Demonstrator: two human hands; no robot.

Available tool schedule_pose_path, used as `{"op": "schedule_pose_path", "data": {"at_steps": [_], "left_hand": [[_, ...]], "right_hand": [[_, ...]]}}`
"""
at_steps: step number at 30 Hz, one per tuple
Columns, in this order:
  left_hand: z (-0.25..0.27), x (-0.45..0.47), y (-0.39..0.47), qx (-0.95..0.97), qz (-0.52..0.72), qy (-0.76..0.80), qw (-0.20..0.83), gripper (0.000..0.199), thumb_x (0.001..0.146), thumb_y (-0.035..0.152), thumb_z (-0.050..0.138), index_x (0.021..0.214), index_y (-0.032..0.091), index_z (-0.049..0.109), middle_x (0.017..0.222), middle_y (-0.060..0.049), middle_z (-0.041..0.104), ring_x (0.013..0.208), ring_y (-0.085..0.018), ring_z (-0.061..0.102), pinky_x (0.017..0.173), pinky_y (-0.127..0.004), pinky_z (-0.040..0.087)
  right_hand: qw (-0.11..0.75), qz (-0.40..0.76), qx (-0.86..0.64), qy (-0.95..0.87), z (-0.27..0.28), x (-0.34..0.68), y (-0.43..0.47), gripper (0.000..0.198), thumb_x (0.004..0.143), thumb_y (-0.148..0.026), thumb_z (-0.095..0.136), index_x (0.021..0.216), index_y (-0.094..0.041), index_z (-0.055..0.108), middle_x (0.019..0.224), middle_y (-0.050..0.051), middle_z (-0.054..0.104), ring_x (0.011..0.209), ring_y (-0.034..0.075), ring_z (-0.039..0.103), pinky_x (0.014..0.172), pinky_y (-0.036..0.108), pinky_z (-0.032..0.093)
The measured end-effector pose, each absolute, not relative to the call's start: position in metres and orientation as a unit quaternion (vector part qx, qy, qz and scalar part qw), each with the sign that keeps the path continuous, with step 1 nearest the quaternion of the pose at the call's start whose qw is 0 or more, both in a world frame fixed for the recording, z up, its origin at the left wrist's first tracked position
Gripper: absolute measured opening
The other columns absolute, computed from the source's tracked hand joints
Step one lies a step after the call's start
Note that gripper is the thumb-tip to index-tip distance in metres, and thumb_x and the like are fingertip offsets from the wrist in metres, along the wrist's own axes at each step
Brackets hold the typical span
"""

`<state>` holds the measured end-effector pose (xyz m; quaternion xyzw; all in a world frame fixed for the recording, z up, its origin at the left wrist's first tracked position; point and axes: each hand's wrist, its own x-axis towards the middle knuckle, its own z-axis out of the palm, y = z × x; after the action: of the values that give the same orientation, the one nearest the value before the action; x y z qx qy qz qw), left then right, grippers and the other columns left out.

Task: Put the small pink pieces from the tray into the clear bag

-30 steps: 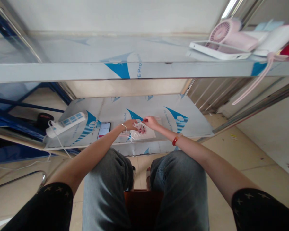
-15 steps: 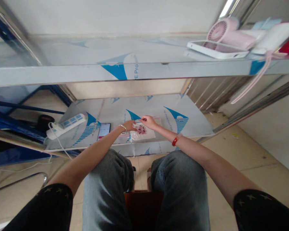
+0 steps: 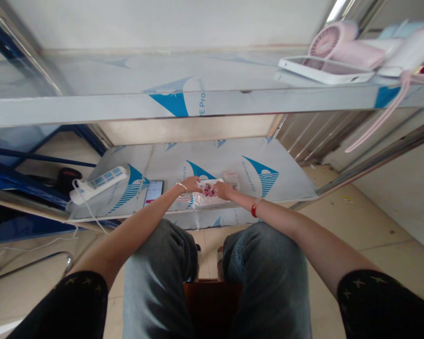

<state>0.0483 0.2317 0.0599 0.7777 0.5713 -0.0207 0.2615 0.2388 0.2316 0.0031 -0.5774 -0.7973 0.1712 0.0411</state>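
Note:
A small cluster of dark red beads (image 3: 208, 191) lies on a clear plastic bag (image 3: 208, 201) on the lower shelf. At the left edge of the beads is my left hand (image 3: 191, 184), with a silver bangle on the wrist. Its thumb and fingers curl toward each other; whatever they grip is too small to make out. My right hand (image 3: 224, 190), below a red bracelet, is closed at the right side of the beads. Its fingertips touch the cluster, and any held item is hidden. Left of my left hand lies a phone (image 3: 154, 192) with its screen lit.
Behind my right hand lies another small clear bag (image 3: 231, 177). A white power strip (image 3: 99, 184) with a cable sits at the shelf's left end. Across the front runs an upper shelf (image 3: 127, 107), bearing a pink handheld fan (image 3: 349, 49) and a white-framed device (image 3: 325, 70).
My right hand has come down and toward me, from above the beads to their right side. The left hand stays nearly in place. The view shifts slightly.

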Motion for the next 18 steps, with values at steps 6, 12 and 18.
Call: {"op": "schedule_pose_path", "data": {"at_steps": [6, 12, 18], "left_hand": [[0.064, 0.047, 0.229, 0.775, -0.018, 0.573, 0.264, 0.058, 0.069, 0.039, 0.069, 0.119, 0.013, 0.055, 0.115, -0.011, 0.064, 0.102, -0.024, 0.061, 0.084, -0.027, 0.045], [0.065, 0.049, 0.230, 0.781, -0.026, 0.568, 0.257, 0.058, 0.069, 0.041, 0.069, 0.118, 0.014, 0.057, 0.115, -0.010, 0.065, 0.105, -0.024, 0.060, 0.086, -0.027, 0.044], [0.067, 0.049, 0.228, 0.788, -0.025, 0.555, 0.264, 0.057, 0.069, 0.038, 0.069, 0.119, 0.015, 0.056, 0.113, -0.009, 0.066, 0.102, -0.024, 0.061, 0.083, -0.026, 0.045]], "right_hand": [[-0.016, 0.154, -0.561, -0.813, 0.011, 0.243, 0.230, 0.015, 0.087, -0.012, 0.057, 0.097, -0.008, 0.068, 0.103, 0.023, 0.067, 0.092, 0.022, 0.061, 0.074, 0.028, 0.041], [-0.007, 0.166, -0.569, -0.805, 0.016, 0.245, 0.228, 0.008, 0.083, -0.010, 0.062, 0.087, -0.008, 0.068, 0.102, 0.026, 0.067, 0.089, 0.024, 0.063, 0.077, 0.033, 0.043], [0.083, 0.235, -0.583, -0.773, 0.018, 0.246, 0.245, 0.008, 0.079, -0.013, 0.062, 0.081, -0.011, 0.070, 0.086, 0.014, 0.071, 0.076, 0.017, 0.063, 0.068, 0.023, 0.042]]}}
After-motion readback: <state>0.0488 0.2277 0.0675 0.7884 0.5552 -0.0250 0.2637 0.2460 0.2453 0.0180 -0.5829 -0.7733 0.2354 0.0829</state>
